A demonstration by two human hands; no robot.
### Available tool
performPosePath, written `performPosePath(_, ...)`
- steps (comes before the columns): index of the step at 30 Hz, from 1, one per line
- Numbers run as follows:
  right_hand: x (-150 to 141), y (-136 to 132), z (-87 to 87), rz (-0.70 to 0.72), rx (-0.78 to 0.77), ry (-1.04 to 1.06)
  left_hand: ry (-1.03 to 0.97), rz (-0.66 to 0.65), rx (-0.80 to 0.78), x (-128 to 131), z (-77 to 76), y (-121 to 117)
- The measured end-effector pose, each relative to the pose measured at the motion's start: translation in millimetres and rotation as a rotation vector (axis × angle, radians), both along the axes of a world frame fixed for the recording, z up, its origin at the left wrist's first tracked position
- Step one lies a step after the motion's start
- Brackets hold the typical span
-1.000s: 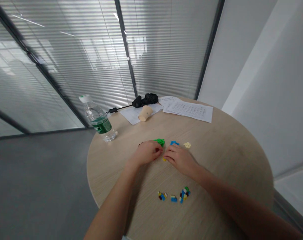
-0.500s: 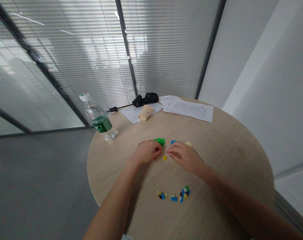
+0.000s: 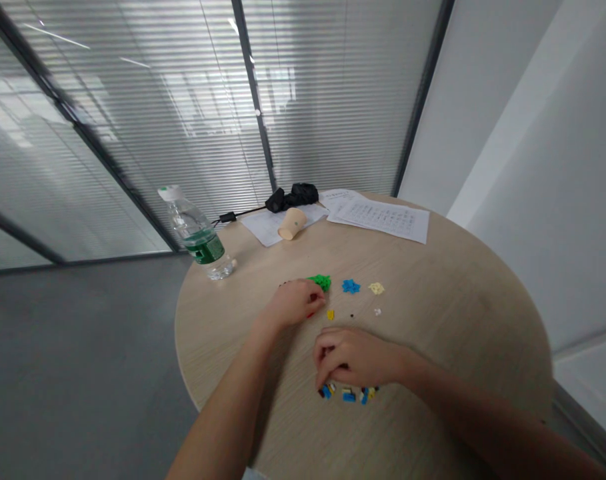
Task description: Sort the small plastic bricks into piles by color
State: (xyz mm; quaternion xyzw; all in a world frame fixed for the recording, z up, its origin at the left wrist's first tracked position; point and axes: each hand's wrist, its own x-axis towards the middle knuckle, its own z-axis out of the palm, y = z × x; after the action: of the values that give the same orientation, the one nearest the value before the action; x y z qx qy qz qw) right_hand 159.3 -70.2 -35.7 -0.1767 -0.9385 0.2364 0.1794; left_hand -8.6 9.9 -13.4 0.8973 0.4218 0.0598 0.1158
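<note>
My left hand (image 3: 295,302) rests on the round wooden table (image 3: 457,320) with its fingers curled, right beside a small pile of green bricks (image 3: 321,281); a bit of red shows under its fingertips. My right hand (image 3: 355,357) lies fingers down over a mixed heap of small coloured bricks (image 3: 347,393) near the front edge, its fingers bent onto them. Beyond it lie a yellow brick (image 3: 330,314), a blue pile (image 3: 351,286), a cream pile (image 3: 377,288) and a tiny white piece (image 3: 377,311).
A water bottle (image 3: 197,237) stands at the table's left rim. At the back lie a tipped paper cup (image 3: 291,224), printed sheets (image 3: 380,217) and a black bundle with a cable (image 3: 293,197). Glass walls with blinds stand behind; grey floor lies to the left.
My right hand has drawn back from the blue pile toward me and now covers the mixed heap near the front edge. The left hand has stayed in place.
</note>
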Motion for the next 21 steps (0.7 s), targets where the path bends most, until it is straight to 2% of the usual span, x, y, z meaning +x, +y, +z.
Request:
performPosePath(12, 0.7, -1.3, 6.6, -0.004, -0.060, -0.081, 0.008, -0.002, -0.005, 1.4, 2.2, -1.3)
performPosePath(17, 2.0, -2.2, 7.4, -0.007, -0.056, -0.025, -0.019, -0.006, -0.011, 1.1, 3.4, -1.7)
performPosePath(19, 6.3, 0.1, 8.7, -0.059, -0.060, 0.011, -0.075, -0.009, -0.038, 2.1, 5.0, -2.7)
performPosePath(21, 13.8, 4.9, 11.0, -0.175, -0.039, 0.074, -0.173, -0.015, -0.095, 4.2, 7.6, -4.7)
